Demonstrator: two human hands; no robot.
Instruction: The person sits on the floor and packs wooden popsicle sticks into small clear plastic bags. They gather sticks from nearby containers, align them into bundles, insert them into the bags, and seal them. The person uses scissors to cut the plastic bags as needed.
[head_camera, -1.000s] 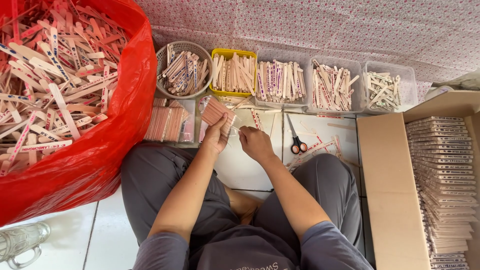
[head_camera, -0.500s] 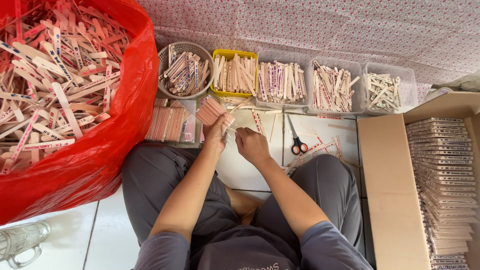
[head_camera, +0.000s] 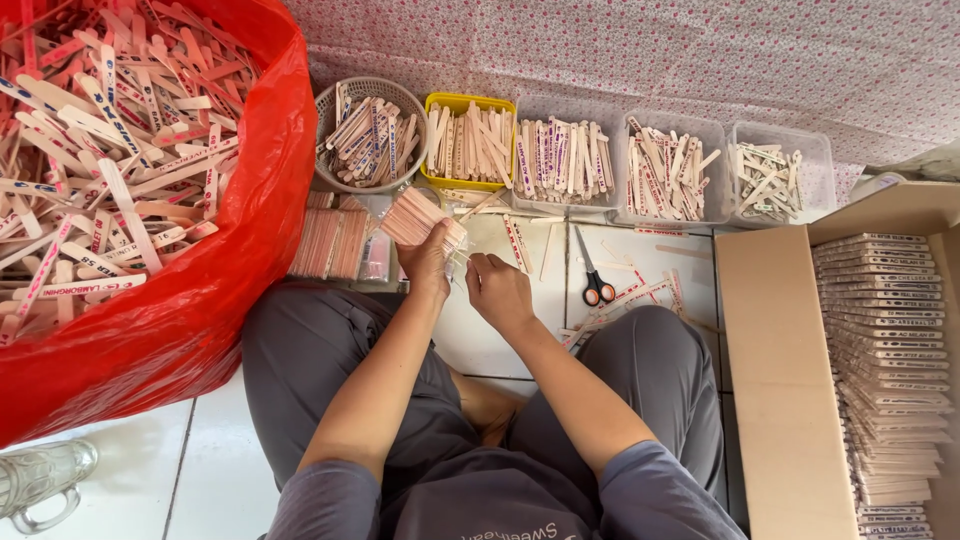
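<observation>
The person sits cross-legged on a pale tiled floor (head_camera: 230, 470), and both hands meet just above the knees. The left hand (head_camera: 428, 262) is clamped around a bundle of flat wooden sticks (head_camera: 418, 216), thumb and fingers wrapped over its near end; the bundle's long axis runs diagonally, its free end pointing up and to the left, away from the body, toward the round grey basket (head_camera: 330, 110). The sticks lie side by side in a tight, slightly fanned stack. The right hand (head_camera: 500, 290) sits just beside the left, fingers curled and pinched at the bundle's lower right end, where something thin and clear shows; I cannot tell exactly what it grips. Behind the hands stands a row of sorted sticks: the grey basket, a yellow tray (head_camera: 468, 103) and three clear tubs (head_camera: 715, 130), the sticks in them mostly standing on their long axis front to back. Scissors with orange handles (head_camera: 594, 278) lie on the floor to the right of the hands, blades pointing away. A red plastic sack (head_camera: 190, 320) heaped with loose sticks fills the left side, and a cardboard box (head_camera: 775, 380) holding neatly stacked sticks stands at the right.
</observation>
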